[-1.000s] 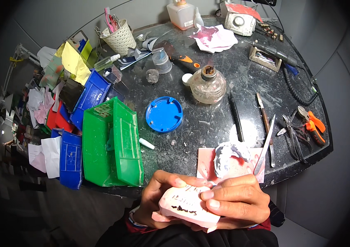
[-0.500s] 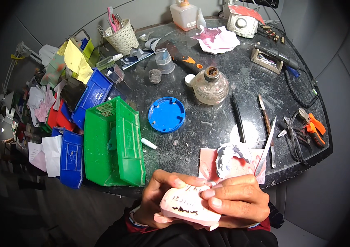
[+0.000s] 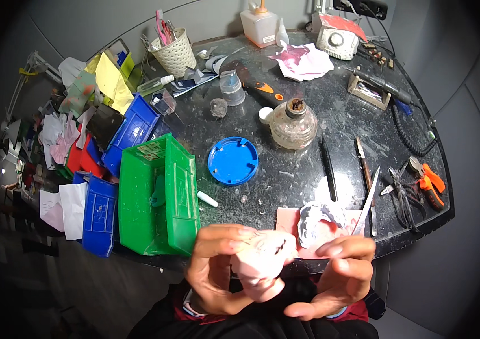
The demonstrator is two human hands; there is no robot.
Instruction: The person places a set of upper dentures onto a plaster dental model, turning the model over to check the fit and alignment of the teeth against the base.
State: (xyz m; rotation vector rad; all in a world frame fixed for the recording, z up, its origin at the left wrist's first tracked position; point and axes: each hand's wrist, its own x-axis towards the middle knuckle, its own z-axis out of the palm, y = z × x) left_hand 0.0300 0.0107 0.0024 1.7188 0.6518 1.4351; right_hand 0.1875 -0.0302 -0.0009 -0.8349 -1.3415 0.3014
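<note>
"What's closest to you?"

"The pink plaster model (image 3: 265, 257), right of the green bin (image 3: 185, 198) and nearer me than it. My left hand (image 3: 214, 271) pinches the model, thumb below, fingers above. My right hand (image 3: 344, 277) is spread and curved toward it, fingertips just apart from the plaster."

"And the table's edge?"

"The black tabletop (image 3: 285, 181) ends close to the bin's near end, and its rim runs on rightward behind my hands. Well to the right of the bin, a pink slab (image 3: 286, 223) lies near that rim, bearing a white-and-grey horseshoe-shaped mould (image 3: 309, 229). The stretch between bin and slab gives me room, though a small white stick (image 3: 207, 199) lies just beside the bin's right wall."

"Is anything in the bin?"

"A darker green thing (image 3: 158, 192), too shadowed to name. A blue box (image 3: 100, 212) stands just left of the bin, with white papers (image 3: 73, 212) against it."

"Farther out?"

"Right of the bin, a round blue lid (image 3: 233, 161) lies hollow side up. Beyond it to the right of the bin sits a glass burner (image 3: 293, 130), a dark wick at its neck. Farther past the bin, a white basket (image 3: 175, 59) holds pink-handled tools (image 3: 161, 28); far to the bin's right, a small tray (image 3: 367, 101) holds thin sticks. Farthest beyond the bin, a clear bottle (image 3: 259, 31) has pinkish liquid low inside."
</note>
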